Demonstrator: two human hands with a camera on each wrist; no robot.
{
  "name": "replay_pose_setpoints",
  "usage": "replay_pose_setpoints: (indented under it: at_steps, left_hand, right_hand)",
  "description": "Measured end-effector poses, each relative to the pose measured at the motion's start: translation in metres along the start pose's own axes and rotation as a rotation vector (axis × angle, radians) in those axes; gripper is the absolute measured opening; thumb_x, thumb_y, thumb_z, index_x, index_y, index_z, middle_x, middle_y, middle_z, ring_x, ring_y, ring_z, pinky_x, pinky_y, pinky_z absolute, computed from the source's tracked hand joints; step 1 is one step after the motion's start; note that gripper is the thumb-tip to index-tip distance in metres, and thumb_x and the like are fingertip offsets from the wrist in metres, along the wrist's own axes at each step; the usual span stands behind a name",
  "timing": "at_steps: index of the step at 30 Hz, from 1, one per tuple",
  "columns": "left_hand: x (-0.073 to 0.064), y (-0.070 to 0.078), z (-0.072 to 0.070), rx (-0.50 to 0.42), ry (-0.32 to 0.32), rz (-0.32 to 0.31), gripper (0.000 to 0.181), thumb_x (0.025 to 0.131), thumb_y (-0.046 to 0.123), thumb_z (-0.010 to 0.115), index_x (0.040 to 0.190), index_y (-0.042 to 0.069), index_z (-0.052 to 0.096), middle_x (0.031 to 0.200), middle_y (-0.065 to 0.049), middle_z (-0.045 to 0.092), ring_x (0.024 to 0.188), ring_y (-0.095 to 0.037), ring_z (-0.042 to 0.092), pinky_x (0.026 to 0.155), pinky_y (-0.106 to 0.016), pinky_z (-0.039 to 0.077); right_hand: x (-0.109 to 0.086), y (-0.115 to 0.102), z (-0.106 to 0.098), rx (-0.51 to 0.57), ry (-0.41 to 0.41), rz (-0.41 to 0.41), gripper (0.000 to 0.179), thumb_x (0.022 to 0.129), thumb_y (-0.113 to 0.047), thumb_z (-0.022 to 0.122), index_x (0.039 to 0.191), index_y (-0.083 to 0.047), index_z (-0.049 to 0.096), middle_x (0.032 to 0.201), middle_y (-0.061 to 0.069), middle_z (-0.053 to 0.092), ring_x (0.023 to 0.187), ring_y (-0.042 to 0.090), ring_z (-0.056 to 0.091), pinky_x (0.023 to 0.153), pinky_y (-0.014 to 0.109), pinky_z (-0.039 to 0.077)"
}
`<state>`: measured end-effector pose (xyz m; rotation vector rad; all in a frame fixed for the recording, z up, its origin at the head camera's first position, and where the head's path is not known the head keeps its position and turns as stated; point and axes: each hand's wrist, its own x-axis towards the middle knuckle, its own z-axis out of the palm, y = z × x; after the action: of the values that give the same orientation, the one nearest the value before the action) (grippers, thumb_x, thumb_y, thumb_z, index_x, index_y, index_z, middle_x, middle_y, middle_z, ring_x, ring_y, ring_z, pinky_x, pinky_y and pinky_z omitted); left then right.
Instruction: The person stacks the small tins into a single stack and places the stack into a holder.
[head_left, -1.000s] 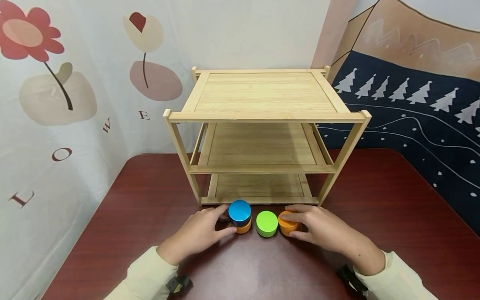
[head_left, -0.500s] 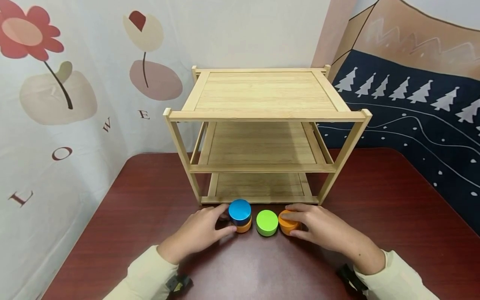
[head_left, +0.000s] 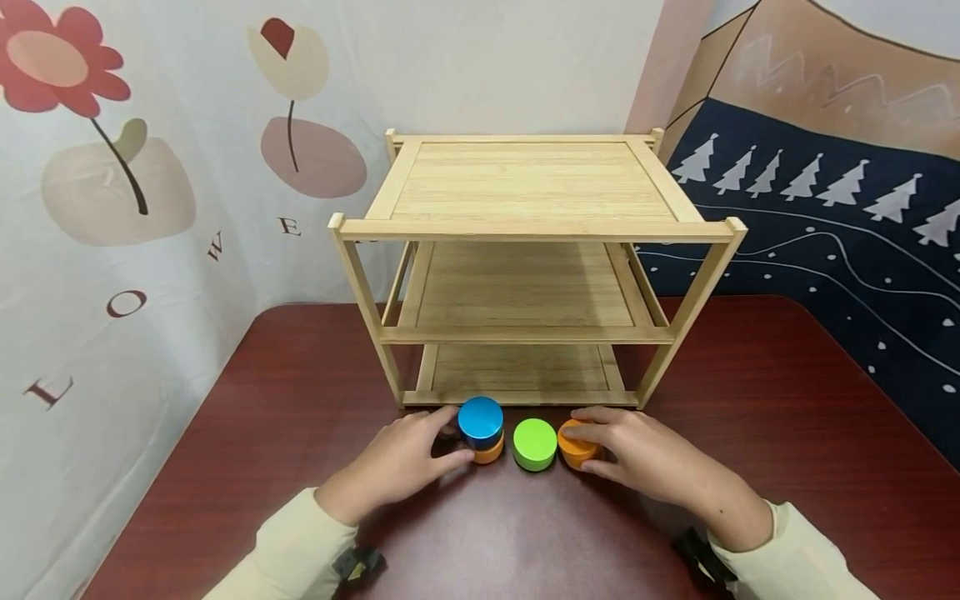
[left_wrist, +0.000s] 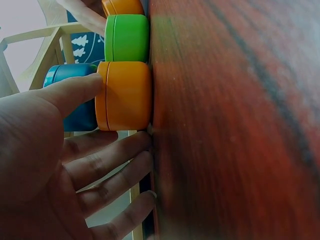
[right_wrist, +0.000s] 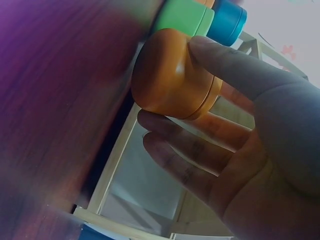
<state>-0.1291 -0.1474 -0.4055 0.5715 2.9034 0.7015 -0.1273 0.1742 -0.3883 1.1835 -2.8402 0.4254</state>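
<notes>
Three small round lidded tins stand in a row on the table in the head view, one of them with a fourth on top. At the left, a blue tin [head_left: 480,419] is stacked on an orange tin [left_wrist: 127,95]. My left hand [head_left: 397,457] holds that lower orange tin, thumb at its near side and fingers around the back. A green tin [head_left: 534,443] stands alone in the middle. My right hand [head_left: 637,454] grips a second orange tin [right_wrist: 167,75] beside the green one, with the thumb on its near side and fingers over its top and far side.
Right behind the tins rises a three-tier light wooden rack [head_left: 536,231], its front posts on the dark red table [head_left: 480,533]. Printed fabric hangs at the left [head_left: 187,275] and right. A dark band [head_left: 358,564] shows at the left wrist.
</notes>
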Motion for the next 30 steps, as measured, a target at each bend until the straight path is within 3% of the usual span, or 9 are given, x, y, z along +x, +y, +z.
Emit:
replay_pose_setpoints:
  at_steps: [30]
  left_hand:
    - [-0.0001,0.0009,-0.0007,0.001,-0.001,-0.002,0.054,0.090,0.045,0.072,0.134,0.016,0.060,0.109,0.005,0.074,0.109,-0.020,0.069,0.092,-0.051,0.053]
  right_hand:
    - [-0.0009,-0.0032,-0.0051,-0.014,0.054,-0.024,0.039,0.083,-0.020,0.082,0.120,-0.015,0.072,0.122,0.009,0.068,0.105,0.023,0.070,0.084,0.038,0.059]
